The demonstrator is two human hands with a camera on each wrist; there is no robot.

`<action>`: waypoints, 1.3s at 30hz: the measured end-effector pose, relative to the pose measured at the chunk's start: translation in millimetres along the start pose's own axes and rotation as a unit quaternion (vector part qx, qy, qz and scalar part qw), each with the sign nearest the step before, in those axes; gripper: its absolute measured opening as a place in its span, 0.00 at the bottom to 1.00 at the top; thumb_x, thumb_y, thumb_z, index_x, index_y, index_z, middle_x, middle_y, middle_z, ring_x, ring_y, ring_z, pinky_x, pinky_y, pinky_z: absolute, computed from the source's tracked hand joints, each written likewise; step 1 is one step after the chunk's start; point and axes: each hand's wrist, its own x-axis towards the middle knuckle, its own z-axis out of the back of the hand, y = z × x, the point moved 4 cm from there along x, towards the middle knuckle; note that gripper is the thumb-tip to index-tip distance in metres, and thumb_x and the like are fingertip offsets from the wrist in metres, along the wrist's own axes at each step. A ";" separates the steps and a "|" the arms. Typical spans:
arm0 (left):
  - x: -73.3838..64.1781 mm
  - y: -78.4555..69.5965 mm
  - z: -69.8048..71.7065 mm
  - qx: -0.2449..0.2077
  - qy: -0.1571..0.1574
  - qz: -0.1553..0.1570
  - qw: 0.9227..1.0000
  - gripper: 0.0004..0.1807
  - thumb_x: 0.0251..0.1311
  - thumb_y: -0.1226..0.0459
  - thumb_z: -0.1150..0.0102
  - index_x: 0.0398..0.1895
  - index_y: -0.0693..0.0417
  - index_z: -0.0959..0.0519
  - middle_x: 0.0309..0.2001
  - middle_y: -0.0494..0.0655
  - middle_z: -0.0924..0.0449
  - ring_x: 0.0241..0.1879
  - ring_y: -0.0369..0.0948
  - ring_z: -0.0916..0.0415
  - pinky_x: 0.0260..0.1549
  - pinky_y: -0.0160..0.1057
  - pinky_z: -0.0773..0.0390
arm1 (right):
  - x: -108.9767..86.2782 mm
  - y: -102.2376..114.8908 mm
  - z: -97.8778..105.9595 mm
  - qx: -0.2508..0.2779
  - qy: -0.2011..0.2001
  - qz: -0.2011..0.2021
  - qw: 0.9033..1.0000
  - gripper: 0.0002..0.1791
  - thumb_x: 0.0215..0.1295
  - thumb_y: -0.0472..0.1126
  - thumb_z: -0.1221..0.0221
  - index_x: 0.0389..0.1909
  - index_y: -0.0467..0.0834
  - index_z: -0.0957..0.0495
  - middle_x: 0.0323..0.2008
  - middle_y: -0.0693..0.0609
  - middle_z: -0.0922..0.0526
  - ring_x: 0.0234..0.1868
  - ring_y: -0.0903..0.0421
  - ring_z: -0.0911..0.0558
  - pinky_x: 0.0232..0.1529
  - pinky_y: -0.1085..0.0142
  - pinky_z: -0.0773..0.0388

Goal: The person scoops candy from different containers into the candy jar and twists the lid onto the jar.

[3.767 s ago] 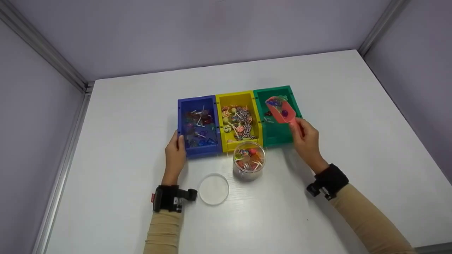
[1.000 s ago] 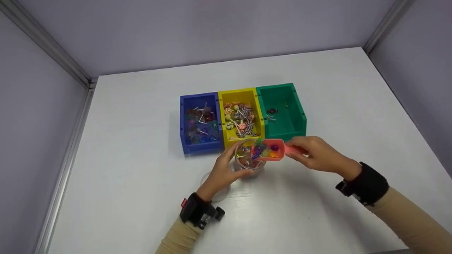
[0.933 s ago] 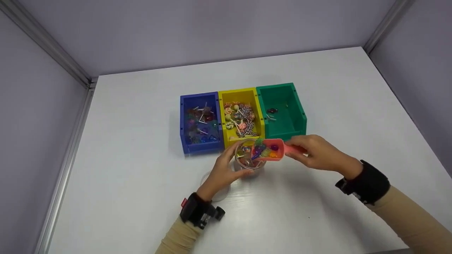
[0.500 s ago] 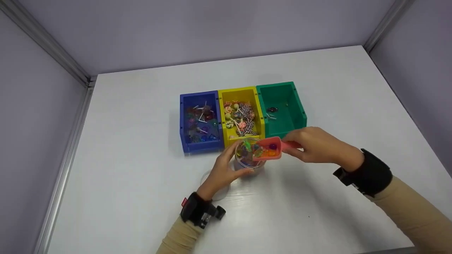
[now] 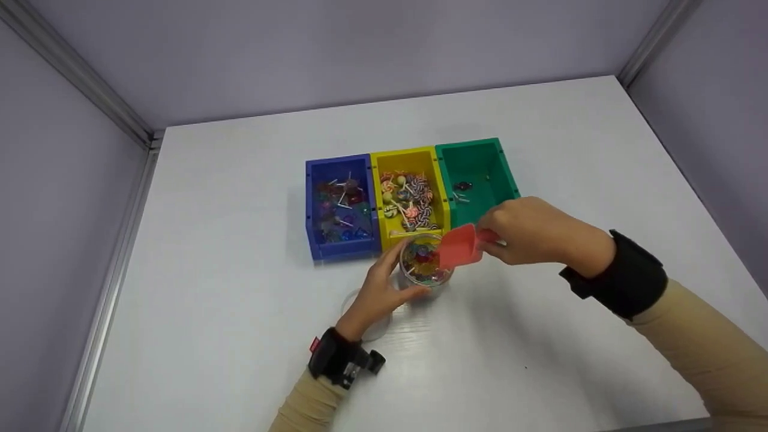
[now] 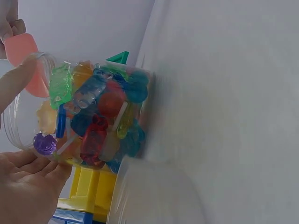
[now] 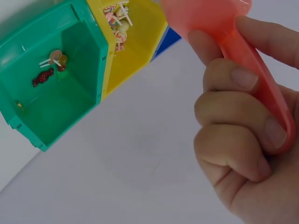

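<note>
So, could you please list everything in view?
Table: one, white, centre
Walls: three, lavender, behind and beside table
Blue bin: one, blue, row's left
Yellow bin: one, yellow, row's middle
Green bin: one, green, row's right
Jar: one, clear, before yellow bin
Candies: many, mixed, in bins and jar
Scoop: one, pink, tilted at jar's mouth
Lid: one, clear, on table near jar
Straps: two, black, on wrists
Sleeves: two, tan, on forearms
Left grip: one, bare, around jar
Right grip: one, bare, around scoop's handle

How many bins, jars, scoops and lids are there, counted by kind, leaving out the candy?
Bins: 3 (blue bin, yellow bin, green bin)
Jar: 1
Scoop: 1
Lid: 1
Total: 6
</note>
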 end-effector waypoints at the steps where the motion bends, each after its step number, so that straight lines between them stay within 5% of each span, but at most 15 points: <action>1: 0.1 -0.1 0.0 -0.001 0.001 0.002 1.000 0.50 0.50 0.53 0.28 0.74 0.50 0.44 0.74 0.52 0.42 0.75 0.50 0.43 0.71 0.53 0.37 | 0.0 0.5 0.6 -0.002 0.000 0.001 1.000 0.11 0.57 0.42 0.33 0.36 0.39 0.16 0.25 0.48 0.15 0.22 0.59 0.25 0.29 0.64 0.17; 14: -2.4 -2.3 1.3 0.029 0.007 0.006 1.000 0.52 0.50 0.53 0.28 0.76 0.50 0.47 0.75 0.51 0.44 0.75 0.50 0.45 0.73 0.53 0.40 | 0.1 -1.2 -5.8 0.007 -0.003 0.002 1.000 0.09 0.58 0.42 0.34 0.33 0.39 0.18 0.21 0.49 0.19 0.20 0.60 0.29 0.25 0.68 0.22; 22: -7.9 -1.3 25.2 0.039 -0.001 -0.049 0.998 0.44 0.56 0.59 0.32 0.74 0.52 0.43 0.75 0.53 0.43 0.75 0.50 0.44 0.72 0.54 0.39 | 0.6 -1.3 -4.1 0.010 -0.005 0.003 1.000 0.10 0.58 0.42 0.34 0.34 0.39 0.18 0.22 0.49 0.18 0.21 0.60 0.28 0.26 0.68 0.21; 27: -12.3 -2.9 55.4 0.070 -0.082 -0.107 0.988 0.31 0.60 0.73 0.43 0.69 0.58 0.35 0.71 0.55 0.35 0.72 0.50 0.39 0.72 0.51 0.37 | 0.9 -0.9 -3.1 0.005 -0.004 -0.001 1.000 0.10 0.57 0.42 0.34 0.34 0.38 0.18 0.22 0.48 0.18 0.21 0.60 0.28 0.26 0.67 0.20; 31: -11.7 -1.8 81.0 0.140 -0.190 -0.136 0.962 0.25 0.62 0.75 0.47 0.64 0.63 0.31 0.68 0.58 0.33 0.71 0.52 0.38 0.70 0.50 0.35 | 1.9 0.4 -0.6 0.002 -0.002 -0.005 1.000 0.10 0.57 0.41 0.34 0.34 0.38 0.18 0.22 0.48 0.18 0.20 0.59 0.29 0.25 0.68 0.22; 35: -9.3 4.2 101.6 0.182 -0.274 -0.114 0.937 0.24 0.64 0.74 0.49 0.65 0.65 0.32 0.70 0.60 0.37 0.73 0.53 0.42 0.71 0.50 0.37 | 2.7 2.7 3.9 -0.001 -0.007 -0.006 1.000 0.10 0.57 0.41 0.34 0.34 0.38 0.18 0.21 0.48 0.18 0.20 0.59 0.29 0.25 0.67 0.22; 39: -3.1 15.2 114.9 0.164 -0.293 -0.039 0.941 0.27 0.69 0.70 0.53 0.70 0.65 0.40 0.75 0.60 0.47 0.76 0.52 0.49 0.75 0.51 0.43 | 4.7 4.1 7.7 0.002 -0.013 -0.009 1.000 0.09 0.59 0.41 0.35 0.33 0.38 0.18 0.21 0.48 0.19 0.20 0.59 0.29 0.23 0.68 0.25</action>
